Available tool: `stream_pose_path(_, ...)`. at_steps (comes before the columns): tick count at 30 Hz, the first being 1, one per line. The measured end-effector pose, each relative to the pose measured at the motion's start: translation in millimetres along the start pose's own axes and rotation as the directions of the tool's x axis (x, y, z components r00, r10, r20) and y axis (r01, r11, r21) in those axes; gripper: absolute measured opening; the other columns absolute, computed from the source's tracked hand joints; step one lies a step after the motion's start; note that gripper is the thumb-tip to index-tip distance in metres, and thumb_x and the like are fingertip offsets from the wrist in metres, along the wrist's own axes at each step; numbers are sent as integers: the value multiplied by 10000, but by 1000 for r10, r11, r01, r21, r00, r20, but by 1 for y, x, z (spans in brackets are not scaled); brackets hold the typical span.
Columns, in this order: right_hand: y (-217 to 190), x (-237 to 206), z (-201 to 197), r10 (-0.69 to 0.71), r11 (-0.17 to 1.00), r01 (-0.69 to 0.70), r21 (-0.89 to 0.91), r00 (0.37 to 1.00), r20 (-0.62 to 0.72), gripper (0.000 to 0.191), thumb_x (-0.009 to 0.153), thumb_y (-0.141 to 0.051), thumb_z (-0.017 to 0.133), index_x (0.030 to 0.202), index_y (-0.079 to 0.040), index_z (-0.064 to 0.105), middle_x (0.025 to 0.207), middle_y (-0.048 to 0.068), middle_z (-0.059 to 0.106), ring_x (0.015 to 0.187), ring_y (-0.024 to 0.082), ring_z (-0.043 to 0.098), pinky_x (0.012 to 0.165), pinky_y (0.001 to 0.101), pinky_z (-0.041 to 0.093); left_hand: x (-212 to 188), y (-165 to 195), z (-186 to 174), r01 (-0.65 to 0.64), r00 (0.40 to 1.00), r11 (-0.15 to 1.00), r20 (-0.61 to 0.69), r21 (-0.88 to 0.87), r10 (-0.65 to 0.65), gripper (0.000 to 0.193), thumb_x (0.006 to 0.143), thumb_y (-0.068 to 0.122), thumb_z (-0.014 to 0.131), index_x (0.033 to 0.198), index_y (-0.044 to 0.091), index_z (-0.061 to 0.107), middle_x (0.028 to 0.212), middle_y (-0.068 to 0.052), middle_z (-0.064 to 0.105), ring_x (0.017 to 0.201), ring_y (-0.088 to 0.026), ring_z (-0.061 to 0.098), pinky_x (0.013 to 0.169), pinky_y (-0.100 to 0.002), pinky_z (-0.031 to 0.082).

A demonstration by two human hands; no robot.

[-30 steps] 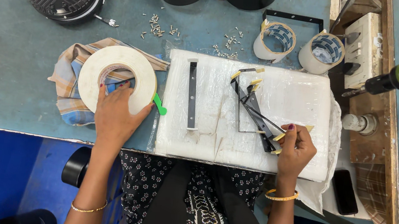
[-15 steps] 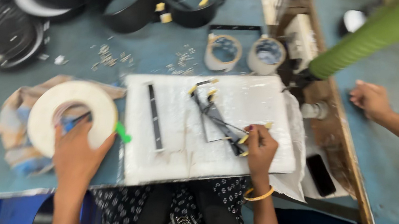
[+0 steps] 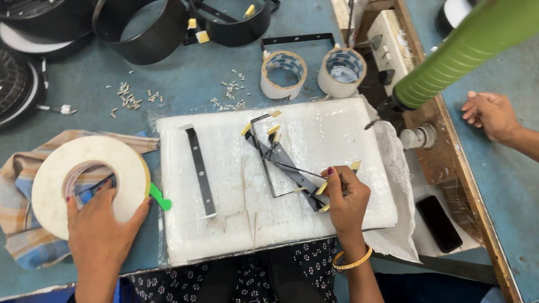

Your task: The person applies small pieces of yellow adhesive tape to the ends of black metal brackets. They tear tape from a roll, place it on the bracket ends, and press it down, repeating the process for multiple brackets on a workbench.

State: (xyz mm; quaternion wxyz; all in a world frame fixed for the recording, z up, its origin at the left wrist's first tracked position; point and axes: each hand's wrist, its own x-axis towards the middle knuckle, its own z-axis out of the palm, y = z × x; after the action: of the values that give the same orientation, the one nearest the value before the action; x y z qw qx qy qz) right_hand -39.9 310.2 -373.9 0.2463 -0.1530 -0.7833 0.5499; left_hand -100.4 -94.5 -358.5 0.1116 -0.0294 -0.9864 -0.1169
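Head view: I see both hands on the desk point(image 3: 223, 78).
Left hand point(image 3: 100, 228): fingers spread flat on big tape roll point(image 3: 90, 182), on cloth point(image 3: 11, 223).
Right hand point(image 3: 347, 197): fingers pinching black bracket point(image 3: 282, 163) on foam pad point(image 3: 325, 137).
Risk: bracket may slip; neighbour's green tool point(image 3: 471, 46) hangs close.

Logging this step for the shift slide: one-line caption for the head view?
Left hand rests on large white tape roll; right hand pinches black metal brackets on white foam pad.
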Motion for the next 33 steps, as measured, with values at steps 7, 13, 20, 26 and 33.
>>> stream_pose_path(7,1,2,-1,-32,999,32,-5,999,-6,248,1050,-164,590,932,19,707,649,12,610,596,51,553,546,210,404,0,5,3,4,999,998,-47,-57,-7,637,815,497,766,1198,-6,694,1262,-194,707,1160,-322,660,1262,-500,252)
stream_pose_path(13,-2,2,-2,-36,999,36,-3,999,5,268,1063,-176,585,934,23,707,656,15,592,606,63,531,560,223,389,0,7,6,-7,998,998,-71,-59,3,652,814,511,771,1189,-16,685,1280,-197,698,1197,-317,649,1251,-502,248)
stream_pose_path(20,-3,3,-2,-33,999,33,3,999,12,277,1071,-186,587,934,23,707,649,15,582,604,62,521,560,220,378,0,6,9,-7,998,999,-62,-39,5,667,818,521,758,1195,-24,682,1318,-203,679,1236,-310,628,1239,-506,236)
stream_pose_path(26,-2,3,-2,-15,1000,15,19,1000,11,275,1072,-188,592,936,23,703,644,16,570,599,65,512,557,220,371,2,10,7,12,999,998,-52,-58,-15,676,813,519,757,1202,-29,681,1313,-204,678,1229,-311,625,1231,-507,236)
stream_pose_path(33,0,4,-2,-33,999,33,41,999,13,268,1075,-170,583,939,28,702,670,17,593,613,64,533,572,212,393,3,12,4,28,999,996,-39,-82,-32,660,811,506,751,1192,-28,682,1305,-200,683,1228,-305,631,1241,-503,240)
